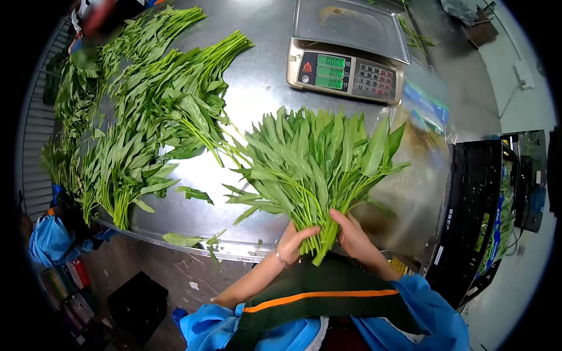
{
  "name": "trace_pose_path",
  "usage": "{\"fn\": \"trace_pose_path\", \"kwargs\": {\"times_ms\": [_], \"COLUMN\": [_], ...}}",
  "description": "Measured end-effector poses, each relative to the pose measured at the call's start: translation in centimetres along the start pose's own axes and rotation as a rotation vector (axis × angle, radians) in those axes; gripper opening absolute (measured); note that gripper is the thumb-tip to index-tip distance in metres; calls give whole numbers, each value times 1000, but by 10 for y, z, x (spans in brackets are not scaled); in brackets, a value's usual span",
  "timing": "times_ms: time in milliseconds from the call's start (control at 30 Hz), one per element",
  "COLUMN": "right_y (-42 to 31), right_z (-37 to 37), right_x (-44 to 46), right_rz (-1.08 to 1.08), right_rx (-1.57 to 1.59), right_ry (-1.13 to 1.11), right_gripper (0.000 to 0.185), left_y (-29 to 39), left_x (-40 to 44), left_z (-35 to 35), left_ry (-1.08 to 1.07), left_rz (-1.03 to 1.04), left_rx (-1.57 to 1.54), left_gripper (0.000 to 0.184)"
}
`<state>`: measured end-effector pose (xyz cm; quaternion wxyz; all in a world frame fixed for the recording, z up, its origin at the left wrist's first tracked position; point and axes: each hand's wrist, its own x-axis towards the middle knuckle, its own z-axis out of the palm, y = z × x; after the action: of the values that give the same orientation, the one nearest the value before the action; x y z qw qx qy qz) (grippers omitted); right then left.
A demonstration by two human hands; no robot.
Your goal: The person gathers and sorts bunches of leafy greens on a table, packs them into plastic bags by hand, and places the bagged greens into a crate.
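A large bunch of leafy greens (316, 158) is held over the front of the metal table, leaves pointing away from me and stems toward me. My left hand (295, 241) wraps round the stems from the left, thumb across them, with a bracelet on the wrist. On the right side of the same stems, my right hand (350, 234) is closed with its thumb on top. Beyond the bunch stands a digital scale (345, 73) with lit green displays and a bare pan.
Piles of greens (170, 99) cover the table's left side. Loose leaves (182, 239) lie near the front edge. Plastic bags (424, 108) lie right of the scale. Black crates (471, 205) stand at the right. Another person's blue sleeve (52, 240) shows at the far left.
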<state>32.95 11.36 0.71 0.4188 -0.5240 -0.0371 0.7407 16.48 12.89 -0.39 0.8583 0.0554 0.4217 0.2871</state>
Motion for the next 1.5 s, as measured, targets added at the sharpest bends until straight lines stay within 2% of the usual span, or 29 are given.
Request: {"fn": "trace_pose_path", "kwargs": {"times_ms": [67, 100, 167, 233, 300, 333, 400, 433, 500, 600, 667, 733, 767, 833, 867, 900, 933, 967, 1033, 1100, 1133, 1167, 1233, 1300, 1367, 1433, 1467, 1500], "right_y": [-2, -8, -35, -55, -45, -33, -3, 22, 26, 18, 12, 21, 20, 13, 18, 21, 28, 34, -27, -80, -100, -120, -144, -146, -121, -82, -51, -40], "right_z": [3, -8, -18, -33, -41, -34, -12, -27, -6, -1, 2, -10, -10, -12, -14, -2, -4, -9, 17, 29, 29, 21, -2, -40, -97, -144, -199, -211], "right_x": [1, 5, 4, 10, 22, 21, 13, 22, 9, 6, 9, 19, 18, 17, 20, 22, 31, 40, 7, -37, -57, -78, -101, -110, -85, -43, -4, 10], "right_rz": [-76, 36, 161, 278, 272, 174, 32, -41, -159, -167, -216, -298, -242, -139, -176, -311, -504, -697, -780, -945, -1075, -1144, -1329, -1369, -921, -649, -463, -260], "right_rx": [-228, -308, -303, -193, -220, -163, -22, 86, 59, 103, -171, -383, -343, -267, -228, -457, -603, -749, -604, -532, -445, -485, -405, -493, -474, -294, -427, -517], "right_ry": [-93, -130, -251, -312, -309, -183, 79, 55, 115, 74, 64, 74, 70, 63, 102, 232, 239, 255, 130, 119, 148, 178, 201, 294, 696, 633, 611, 721], "right_gripper": [37, 40, 41, 39, 38, 39, 42, 45, 48, 55, 59, 66, 65, 64, 62, 61, 61, 62, 64, 63, 60, 53, 40, 46, 60, 85, 82, 74], "left_y": [-2, -3, -5, -2, -1, -6, -25, -31, -32, -33, -39, -34, -30, -30, -33, -35, -37, -26, 14, 42, 52, 58, 61, 47, 6, -62, -77, -83], "left_x": [7, 12, 17, 13, 13, 12, 20, 21, 14, 13, 17, 13, 13, 16, 19, 24, 30, 31, 21, 7, 0, -3, 7, 18, 72, 159, 174, 186], "left_z": [1, 1, 0, 0, -4, -5, -17, -21, -18, -18, -22, -22, -20, -18, -16, -13, -8, 4, 50, 103, 130, 156, 200, 223, 211, 151, 133, 119], "left_ry": [91, 94, 100, 58, 62, 136, 125, 120, 161, 146, 111, 97, 82, 194, 266, 333, 364, 258, 41, -194, -273, -353, -508, -628, -672, -535, -468, -398], "left_rz": [-17, 69, 226, 240, 274, 339, 445, 486, 496, 514, 552, 339, 230, 293, 333, 374, 451, 495, 565, 747, 818, 892, 882, 828, 822, 406, 251, 110], "left_rx": [-24, 91, 320, 323, 410, 516, 509, 504, 556, 553, 549, 245, 102, 223, 304, 389, 534, 514, 464, 674, 784, 892, 991, 1039, 1092, 979, 1009, 1030], "left_gripper": [49, 50, 52, 56, 58, 60, 62, 63, 66, 71, 73, 70, 70, 66, 64, 63, 56, 53, 48, 38, 36, 34, 36, 39, 42, 49, 55, 61]}}
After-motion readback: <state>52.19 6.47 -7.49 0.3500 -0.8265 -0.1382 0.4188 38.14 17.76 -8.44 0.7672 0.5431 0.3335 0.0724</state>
